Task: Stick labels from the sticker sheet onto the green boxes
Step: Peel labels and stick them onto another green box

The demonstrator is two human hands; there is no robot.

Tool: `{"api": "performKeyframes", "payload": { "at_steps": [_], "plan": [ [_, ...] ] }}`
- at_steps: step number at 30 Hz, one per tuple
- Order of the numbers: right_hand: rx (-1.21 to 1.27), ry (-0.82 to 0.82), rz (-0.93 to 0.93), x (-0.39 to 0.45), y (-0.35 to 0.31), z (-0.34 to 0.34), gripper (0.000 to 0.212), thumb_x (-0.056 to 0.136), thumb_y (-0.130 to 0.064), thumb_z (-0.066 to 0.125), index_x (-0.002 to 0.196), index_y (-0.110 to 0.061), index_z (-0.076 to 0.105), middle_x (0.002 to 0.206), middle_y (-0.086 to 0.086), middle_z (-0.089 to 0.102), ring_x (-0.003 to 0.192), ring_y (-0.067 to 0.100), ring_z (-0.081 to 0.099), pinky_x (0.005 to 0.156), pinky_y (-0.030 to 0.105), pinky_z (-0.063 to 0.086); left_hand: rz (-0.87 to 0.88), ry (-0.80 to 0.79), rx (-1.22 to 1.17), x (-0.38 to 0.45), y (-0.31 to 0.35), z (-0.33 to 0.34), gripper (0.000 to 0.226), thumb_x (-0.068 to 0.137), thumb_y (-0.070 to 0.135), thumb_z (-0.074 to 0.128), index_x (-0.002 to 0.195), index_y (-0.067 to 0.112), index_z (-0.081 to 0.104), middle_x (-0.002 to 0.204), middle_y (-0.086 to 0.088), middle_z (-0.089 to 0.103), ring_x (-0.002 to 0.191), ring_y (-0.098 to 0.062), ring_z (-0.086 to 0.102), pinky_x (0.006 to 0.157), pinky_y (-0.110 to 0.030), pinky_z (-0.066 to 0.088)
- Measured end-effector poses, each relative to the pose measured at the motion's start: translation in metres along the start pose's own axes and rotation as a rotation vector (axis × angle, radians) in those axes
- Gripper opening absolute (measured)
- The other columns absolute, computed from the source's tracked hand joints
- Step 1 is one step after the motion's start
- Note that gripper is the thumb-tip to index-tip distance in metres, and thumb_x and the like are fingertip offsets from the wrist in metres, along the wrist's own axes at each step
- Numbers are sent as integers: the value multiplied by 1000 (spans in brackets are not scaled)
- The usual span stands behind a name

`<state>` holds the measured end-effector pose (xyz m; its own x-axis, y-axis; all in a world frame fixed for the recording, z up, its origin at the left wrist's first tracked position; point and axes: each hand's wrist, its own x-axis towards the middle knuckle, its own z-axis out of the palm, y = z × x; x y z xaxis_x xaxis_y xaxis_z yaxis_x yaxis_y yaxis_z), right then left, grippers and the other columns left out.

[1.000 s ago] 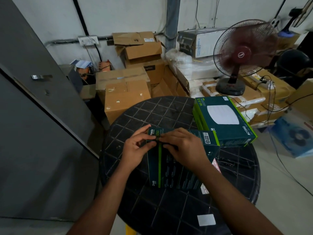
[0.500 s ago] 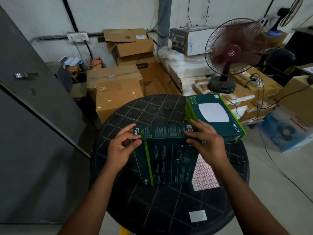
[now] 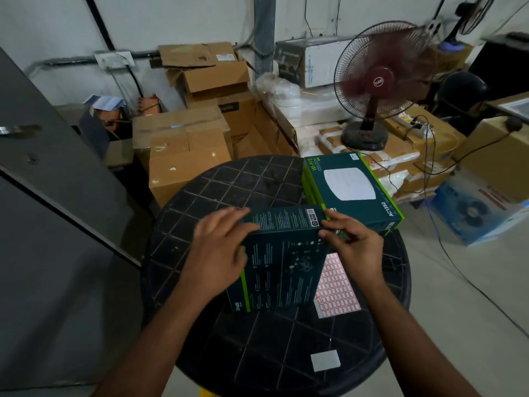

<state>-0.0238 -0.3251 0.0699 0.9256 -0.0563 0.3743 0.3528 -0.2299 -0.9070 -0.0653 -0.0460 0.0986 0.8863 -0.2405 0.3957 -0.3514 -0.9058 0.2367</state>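
We see a dark green box (image 3: 282,262) tilted up on a round black table (image 3: 217,193), its printed back face turned toward the camera and its near edge down on the tabletop. The left hand (image 3: 217,250) grips the box's upper left corner — fingers spread over the top side, thumb curled against the face. The right hand (image 3: 353,242) holds the upper right corner, its fingertips (image 3: 325,223) pinching the edge just beside a small white code label printed on the top side.

The sticker sheet (image 3: 336,287), white with rows of red-outlined labels, lies flat on the table to the right of the held box, partly tucked under it and under the right wrist. A separate white rectangle (image 3: 325,360) sits on the table nearer the camera, well apart from the sheet.

Further back on the right, a stack of green boxes (image 3: 352,190) rests at the table's far edge — the top one lies face up, showing a white device. We cannot tell how many boxes lie beneath it.

Behind the table stand cardboard cartons (image 3: 186,156) and a maroon pedestal fan (image 3: 380,81).
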Motion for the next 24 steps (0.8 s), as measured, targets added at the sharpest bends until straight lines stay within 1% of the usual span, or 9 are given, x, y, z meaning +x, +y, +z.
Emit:
{"api": "performKeyframes", "payload": {
  "at_steps": [2, 4, 9, 13, 16, 18, 20, 22, 24],
  "plan": [
    [28, 4, 3, -1, 3, 2, 21, 79, 3, 79, 97, -7, 78, 120, 1, 72, 115, 7, 68, 88, 24, 58, 16, -154, 167, 7, 31, 11, 74, 92, 42, 58, 156, 26, 24, 165, 1, 21, 152, -21, 20, 122, -44, 4],
    [40, -12, 10, -1, 5, 0, 22, 80, 4, 78, 99, -8, 77, 123, 1, 70, 115, 7, 68, 88, 29, 60, -41, -202, 232, 10, 52, 27, 91, 90, 54, 56, 159, 21, 8, 167, -7, 12, 154, -27, 13, 124, -53, 5],
    [19, -145, -30, 2, 12, -14, 28, 90, -7, 73, 117, -11, 74, 133, 3, 67, 121, 15, 66, 92, 32, 58, -70, -139, 279, 13, 56, 37, 92, 85, 55, 64, 159, 30, 15, 165, -9, 21, 151, -32, 22, 121, -56, 16],
    [-185, 46, 294, 10, 49, -37, 20, 99, -19, 63, 117, -16, 71, 99, 1, 74, 87, 14, 70, 81, 30, 58, -75, -109, 288, 12, 56, 39, 87, 84, 52, 67, 157, 32, 24, 163, -7, 26, 149, -31, 26, 121, -55, 17],
    [-634, -224, 675, -11, 120, -53, 28, 99, -31, 61, 113, -8, 70, 88, 0, 69, 75, 10, 63, 67, 23, 50, -96, -123, 306, 10, 59, 39, 88, 83, 51, 68, 157, 33, 24, 164, -6, 25, 150, -31, 25, 122, -53, 14],
    [-799, -435, 835, -36, 161, -51, 59, 94, -60, 56, 125, -10, 64, 106, 6, 69, 98, 19, 66, 85, 34, 56, -107, -131, 318, 8, 61, 37, 88, 83, 49, 68, 157, 34, 24, 164, -4, 25, 150, -30, 24, 122, -52, 13],
    [-864, -446, 964, -59, 179, -40, 91, 85, -75, 55, 145, -7, 43, 145, 20, 47, 135, 36, 45, 111, 53, 41, -114, -135, 322, 6, 63, 35, 88, 82, 47, 70, 156, 34, 25, 163, -4, 26, 150, -29, 25, 122, -52, 14],
    [-925, -399, 982, -77, 181, -26, 106, 82, -74, 62, 154, -7, 25, 157, 23, 25, 144, 41, 28, 112, 57, 36, -124, -145, 324, 4, 63, 34, 89, 80, 45, 71, 156, 35, 25, 163, -4, 27, 150, -29, 25, 122, -51, 14],
    [-1021, -376, 951, -86, 174, -17, 113, 78, -72, 68, 156, -9, 18, 156, 21, 22, 142, 40, 29, 111, 56, 39, -139, -144, 328, 2, 62, 33, 89, 80, 44, 71, 156, 35, 24, 163, -3, 27, 150, -28, 26, 122, -51, 15]
  ]
}}
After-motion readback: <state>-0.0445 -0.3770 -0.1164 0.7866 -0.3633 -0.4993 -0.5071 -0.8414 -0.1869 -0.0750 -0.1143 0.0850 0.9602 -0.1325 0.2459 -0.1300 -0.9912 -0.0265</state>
